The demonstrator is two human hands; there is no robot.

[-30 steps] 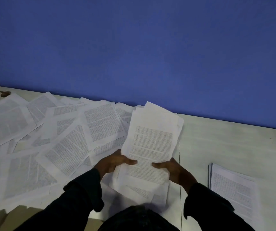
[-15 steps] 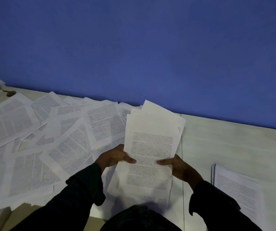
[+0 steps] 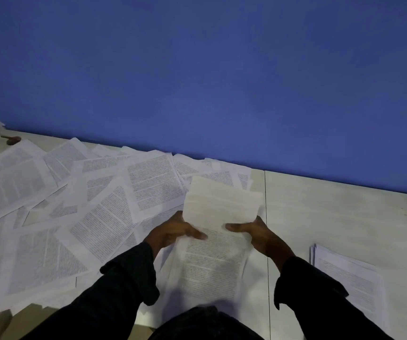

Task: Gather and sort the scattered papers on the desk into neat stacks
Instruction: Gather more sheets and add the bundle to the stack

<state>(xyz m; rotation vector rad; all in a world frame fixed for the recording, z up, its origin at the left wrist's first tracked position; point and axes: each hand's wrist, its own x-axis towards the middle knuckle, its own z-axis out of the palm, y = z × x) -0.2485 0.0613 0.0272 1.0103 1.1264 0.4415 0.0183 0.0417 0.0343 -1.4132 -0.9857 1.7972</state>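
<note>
- Sheaf of printed pages (image 3: 212, 256) held in front of the person, long axis running from the body toward the blue wall (image 3: 222, 82), its far end curling over so the blank back faces up.
- Left hand (image 3: 173, 233) grips the sheaf's left edge, thumb on top pointing right.
- Right hand (image 3: 254, 233) grips the right edge, thumb pointing left.
- Loose papers (image 3: 87, 204) lie overlapping on the surface (image 3: 332, 217) left of the sheaf.
- Squared stack (image 3: 347, 276) lies to the sheaf's right.
</note>
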